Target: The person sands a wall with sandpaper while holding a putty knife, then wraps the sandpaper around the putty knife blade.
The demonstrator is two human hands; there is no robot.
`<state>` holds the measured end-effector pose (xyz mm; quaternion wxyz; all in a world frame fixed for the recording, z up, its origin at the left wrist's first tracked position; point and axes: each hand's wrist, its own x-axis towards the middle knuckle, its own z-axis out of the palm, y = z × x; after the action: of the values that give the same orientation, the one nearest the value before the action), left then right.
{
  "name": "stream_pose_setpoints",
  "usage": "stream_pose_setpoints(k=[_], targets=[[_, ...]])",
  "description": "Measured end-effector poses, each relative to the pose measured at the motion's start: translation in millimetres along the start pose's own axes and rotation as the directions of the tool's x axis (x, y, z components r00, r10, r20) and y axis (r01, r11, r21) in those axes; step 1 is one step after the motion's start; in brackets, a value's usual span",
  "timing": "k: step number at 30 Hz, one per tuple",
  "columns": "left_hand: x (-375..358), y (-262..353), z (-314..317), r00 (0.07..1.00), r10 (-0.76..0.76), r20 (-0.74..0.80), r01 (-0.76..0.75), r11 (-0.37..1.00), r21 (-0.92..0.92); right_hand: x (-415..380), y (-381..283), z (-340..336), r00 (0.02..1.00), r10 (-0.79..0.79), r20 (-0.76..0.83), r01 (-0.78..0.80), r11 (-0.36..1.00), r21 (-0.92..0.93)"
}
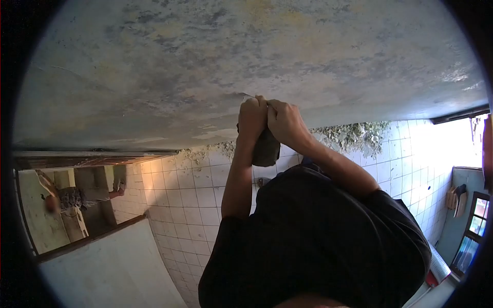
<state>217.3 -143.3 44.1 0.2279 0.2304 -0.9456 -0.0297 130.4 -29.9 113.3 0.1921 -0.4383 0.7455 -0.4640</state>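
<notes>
Against the stained grey wall [205, 66], my left hand [252, 119] and my right hand [285, 121] are close together with their fingers curled. Beside the left fingertips, a thin lifted edge shows on the wall surface. Whatever the fingers grip is too small or hidden to name. Just under the hands is a dark, rounded object [266, 149], partly covered by them; I cannot tell what it is. Pale flakes [354, 137] lie on the tiled floor [205, 205] along the foot of the wall.
Through an opening at the left, another person [77, 199] in patterned clothing is visible, apart from my hands. A pale low wall [110, 269] stands at the lower left. Windows [468, 251] and a wooden item [456, 200] on a wall are at the right.
</notes>
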Motion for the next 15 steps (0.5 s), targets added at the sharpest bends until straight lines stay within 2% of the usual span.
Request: stream_pose_setpoints(k=[2, 3, 6, 8, 9, 11, 15], targets=[[3, 4, -6, 0.975, -0.167, 0.145, 0.185, 0.975, -0.125, 5, 4, -5, 0.999, -0.005, 0.033, 0.005, 1.0, 0.007], [-3, 5, 0, 0.974, -0.165, 0.153, 0.185, 0.975, -0.126, 4, 6, -7, 0.997, -0.021, 0.069, 0.019, 1.0, 0.018], [1, -3, 12, 0.993, -0.106, 0.048, 0.112, 0.98, -0.165, 0, 6, -10, 0.999, -0.014, 0.03, 0.013, 0.999, 0.05], [1, -4, 10, 0.997, -0.042, 0.057, 0.044, 0.998, -0.033, 12, 17, 0, 0.998, -0.027, 0.056, 0.026, 0.999, 0.023], [-5, -3, 13, 0.997, -0.036, 0.062, 0.038, 0.999, -0.033, 16, 15, 2, 0.995, -0.047, 0.092, 0.047, 0.999, 0.002], [-11, -9, 16, 1.0, 0.003, -0.023, -0.004, 1.0, -0.015, 6, 9, -2, 0.997, -0.05, 0.056, 0.049, 0.999, 0.008], [-2, -3, 7, 0.995, -0.03, 0.098, 0.034, 0.998, -0.045, -3, 2, 0, 1.0, -0.019, 0.01, 0.019, 1.0, -0.022]])
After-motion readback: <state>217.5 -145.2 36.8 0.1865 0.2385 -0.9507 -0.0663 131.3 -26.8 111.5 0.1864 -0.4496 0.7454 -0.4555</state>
